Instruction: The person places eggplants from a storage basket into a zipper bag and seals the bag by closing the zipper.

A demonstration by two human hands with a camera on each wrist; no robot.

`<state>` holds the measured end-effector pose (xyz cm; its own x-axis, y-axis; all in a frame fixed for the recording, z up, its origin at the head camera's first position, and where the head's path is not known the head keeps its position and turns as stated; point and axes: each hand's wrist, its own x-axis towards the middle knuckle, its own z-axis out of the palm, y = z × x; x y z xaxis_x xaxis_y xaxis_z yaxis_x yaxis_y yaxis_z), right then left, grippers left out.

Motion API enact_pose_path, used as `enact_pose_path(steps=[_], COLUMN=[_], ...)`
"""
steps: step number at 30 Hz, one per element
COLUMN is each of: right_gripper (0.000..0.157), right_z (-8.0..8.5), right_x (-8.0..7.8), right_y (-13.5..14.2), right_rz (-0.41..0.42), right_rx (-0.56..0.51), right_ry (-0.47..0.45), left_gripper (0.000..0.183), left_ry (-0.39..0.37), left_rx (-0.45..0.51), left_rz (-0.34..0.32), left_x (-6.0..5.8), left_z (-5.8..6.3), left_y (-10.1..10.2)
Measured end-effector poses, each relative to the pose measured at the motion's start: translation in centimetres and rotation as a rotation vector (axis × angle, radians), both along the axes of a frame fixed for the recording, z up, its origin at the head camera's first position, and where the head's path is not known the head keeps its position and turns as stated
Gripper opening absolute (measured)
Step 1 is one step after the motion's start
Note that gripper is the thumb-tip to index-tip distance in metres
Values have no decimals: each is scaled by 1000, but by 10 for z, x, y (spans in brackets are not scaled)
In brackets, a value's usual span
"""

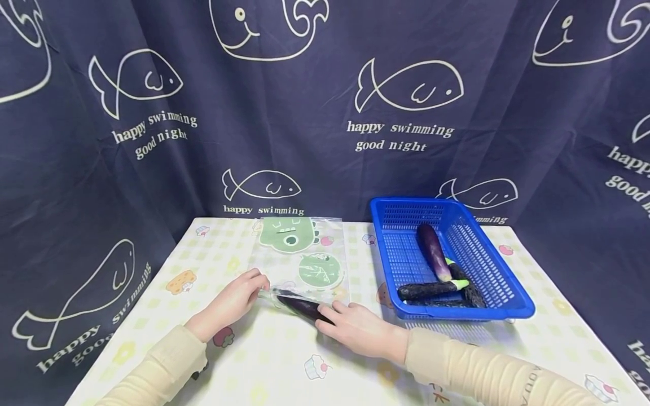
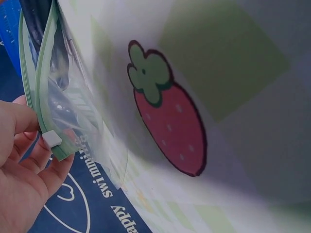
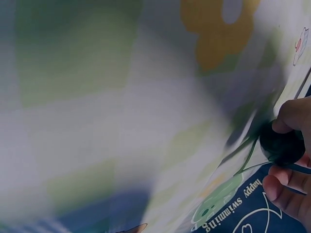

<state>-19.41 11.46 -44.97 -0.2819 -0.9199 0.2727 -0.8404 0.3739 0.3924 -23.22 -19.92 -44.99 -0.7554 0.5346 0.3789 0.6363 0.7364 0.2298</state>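
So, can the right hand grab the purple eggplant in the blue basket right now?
Probably not: the right hand is busy holding a dark eggplant at the clear bag. Otherwise, the way to the purple eggplant looks free: the blue basket is open on top.

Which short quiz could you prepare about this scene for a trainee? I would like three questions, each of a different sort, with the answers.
1. Multiple choice: What does the right hand hold?
a) a metal spoon
b) a dark purple eggplant
c) a red ball

2. True or false: In the head view, the blue basket stands to the right of the plastic bag.

3. Fill in the gap: The left hand pinches the bag's green edge beside a small white ____.

Key: 1. b; 2. true; 3. slider.
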Motion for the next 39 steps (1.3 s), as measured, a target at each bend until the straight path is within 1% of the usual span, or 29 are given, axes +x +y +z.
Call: enact_pose_path(steps=[4,7,15,22,31,39], right_gripper=[30,31,21,20,22,20], right_z=[1,3,4,7,9,9], right_x=[2,5,7,7,5,-2], right_y=[-3,-5,-13,-20,-28,-36], right_rz=[-18,-34,-78,-93,-113,-122], right_rx=[-4,-3,11,23,36,49], right_ry=[-6,-10,3,-7,-29,-32], left_gripper=[31,32,34,32,34,32], left_ry=[0,2,13,7,43,13], left_rx=[0,-2,11,12,28,23], left_rz=[2,5,4,-5,-23,-26], left_x=[0,0,1,1,-1,1], left_z=[0,0,1,1,-1,2], left_y=[0,0,0,0,0,1])
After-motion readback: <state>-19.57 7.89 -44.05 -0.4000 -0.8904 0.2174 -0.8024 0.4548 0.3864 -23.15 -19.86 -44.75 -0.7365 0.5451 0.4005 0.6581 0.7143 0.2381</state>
